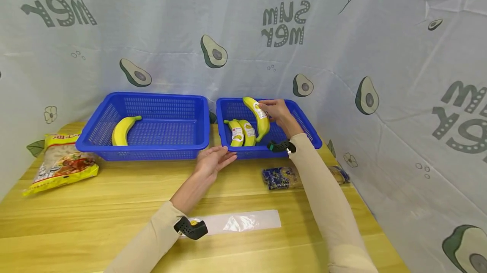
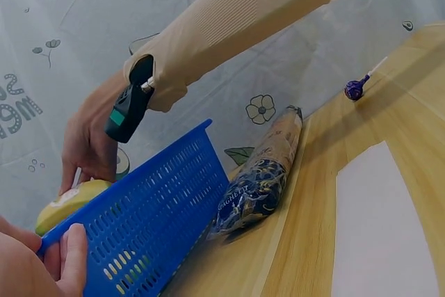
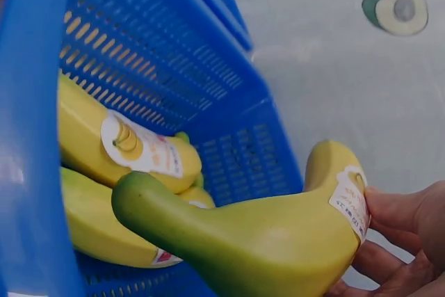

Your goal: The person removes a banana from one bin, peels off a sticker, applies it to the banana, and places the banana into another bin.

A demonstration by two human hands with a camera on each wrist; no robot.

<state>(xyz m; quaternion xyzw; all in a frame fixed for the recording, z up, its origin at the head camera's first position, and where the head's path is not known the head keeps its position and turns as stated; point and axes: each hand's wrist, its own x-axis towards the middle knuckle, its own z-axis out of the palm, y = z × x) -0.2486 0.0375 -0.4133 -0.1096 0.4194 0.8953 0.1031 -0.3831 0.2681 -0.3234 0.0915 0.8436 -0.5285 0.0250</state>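
A yellow banana with a white label (image 1: pixel 263 123) is pinched in my right hand (image 1: pixel 277 110), tilted over the right blue basket (image 1: pixel 258 151). In the right wrist view, that banana (image 3: pixel 264 241) fills the foreground, with the thumb on its label. Two more labelled bananas (image 1: pixel 236 133) lie side by side in the left part of this basket. My left hand (image 1: pixel 213 161) holds the basket's front left corner; the left wrist view shows its fingers (image 2: pixel 73 255) bent over the rim.
The larger left blue basket (image 1: pixel 144 154) holds one banana (image 1: pixel 123 130). A yellow-edged food bag (image 1: pixel 64 161) lies at the left. A spaghetti pack (image 1: pixel 281 178) lies before the right basket. Nearer me is a white strip (image 1: pixel 247 221). A purple lollipop (image 2: pixel 354 89) shows in the left wrist view.
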